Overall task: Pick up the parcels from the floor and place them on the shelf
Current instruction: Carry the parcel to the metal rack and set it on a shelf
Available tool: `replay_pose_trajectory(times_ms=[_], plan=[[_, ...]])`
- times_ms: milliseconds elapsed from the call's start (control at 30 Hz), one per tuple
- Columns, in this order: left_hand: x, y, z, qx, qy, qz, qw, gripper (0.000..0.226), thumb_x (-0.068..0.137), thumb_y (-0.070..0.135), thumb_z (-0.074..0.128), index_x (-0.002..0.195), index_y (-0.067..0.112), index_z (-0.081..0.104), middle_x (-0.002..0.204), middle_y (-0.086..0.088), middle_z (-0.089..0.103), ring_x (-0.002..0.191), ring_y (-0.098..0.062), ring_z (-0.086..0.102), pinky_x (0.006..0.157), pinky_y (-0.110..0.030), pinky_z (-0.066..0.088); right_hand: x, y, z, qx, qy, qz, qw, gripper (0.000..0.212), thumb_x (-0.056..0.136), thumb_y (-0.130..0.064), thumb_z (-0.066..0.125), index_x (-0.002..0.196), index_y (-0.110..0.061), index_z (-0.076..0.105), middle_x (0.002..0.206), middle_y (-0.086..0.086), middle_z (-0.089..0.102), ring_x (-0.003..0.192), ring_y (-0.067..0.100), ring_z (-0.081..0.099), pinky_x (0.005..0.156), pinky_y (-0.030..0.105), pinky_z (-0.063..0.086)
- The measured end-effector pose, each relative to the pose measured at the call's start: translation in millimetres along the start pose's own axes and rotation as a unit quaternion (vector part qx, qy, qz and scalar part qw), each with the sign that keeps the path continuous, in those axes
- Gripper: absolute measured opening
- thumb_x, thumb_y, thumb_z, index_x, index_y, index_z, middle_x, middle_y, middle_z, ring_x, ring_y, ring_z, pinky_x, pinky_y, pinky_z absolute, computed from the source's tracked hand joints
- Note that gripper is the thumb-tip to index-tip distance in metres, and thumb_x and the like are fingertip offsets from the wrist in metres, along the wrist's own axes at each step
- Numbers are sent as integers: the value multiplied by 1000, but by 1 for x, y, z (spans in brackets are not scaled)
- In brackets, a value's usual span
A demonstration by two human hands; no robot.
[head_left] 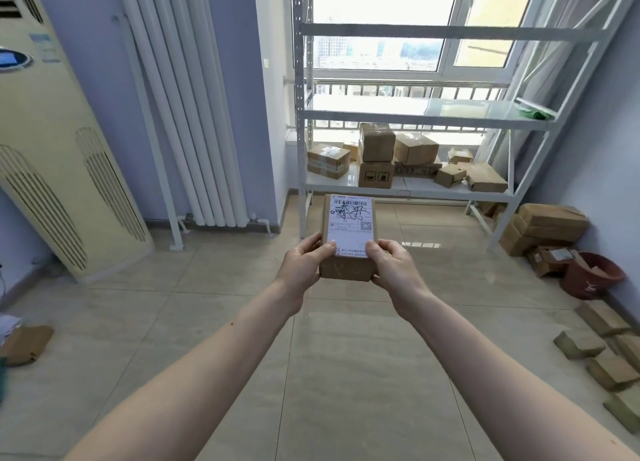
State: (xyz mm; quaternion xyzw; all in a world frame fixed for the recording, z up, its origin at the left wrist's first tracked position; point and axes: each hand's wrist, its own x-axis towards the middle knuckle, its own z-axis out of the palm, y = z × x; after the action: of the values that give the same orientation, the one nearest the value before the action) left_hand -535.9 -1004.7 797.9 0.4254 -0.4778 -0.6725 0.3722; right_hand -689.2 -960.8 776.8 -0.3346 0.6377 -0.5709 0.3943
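From the head camera, the person holds a small cardboard parcel (348,235) out in front at arm's length, above the tiled floor (214,308); the left hand (304,261) grips its near left corner, thumb curled onto the white label on top; the right hand (391,263) grips the near right corner the same way, thumb on the label's edge. The parcel's far end points toward the white metal shelf (408,187) by the window (381,21); the shelf's lowest board carries a cluster of parcels (401,159), some stacked two high; the board above it looks bare except for something green at its right end. More boxes (547,228) sit on the floor just right of the shelf, beside a red bucket (588,280); a tall air conditioner (52,156) stands at the left, near a white radiator (187,100).
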Motion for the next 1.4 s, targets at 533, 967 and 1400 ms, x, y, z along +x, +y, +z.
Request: replay_pose_trajectory(times_ms=[533,967,1400], plan=[[280,62,-3,18,-41,-3,999,23,94,20,64,114,31,61,109,12,70,97,-6,66,89,-30,50,265,-39,39,-4,25,-5,1000,46,98,-35,57,134,-7,51,126,9,67,115,25,64,104,48,50],[505,117,26,6,-35,-3,999,30,93,18,66,118,32,58,110,11,70,99,-5,64,78,-27,48,503,-82,43,-24,-3,-7,1000,39,99,-33,56,130,-9,53,119,7,68,103,19,65,95,39,52],[758,169,12,29,-62,13,998,49,89,17,70,136,25,57,124,4,70,107,-12,65,76,-26,49,744,-113,90,-3,14,-5,1000,39,100,-31,55,130,-6,53,100,-4,68,103,21,66,97,44,53]])
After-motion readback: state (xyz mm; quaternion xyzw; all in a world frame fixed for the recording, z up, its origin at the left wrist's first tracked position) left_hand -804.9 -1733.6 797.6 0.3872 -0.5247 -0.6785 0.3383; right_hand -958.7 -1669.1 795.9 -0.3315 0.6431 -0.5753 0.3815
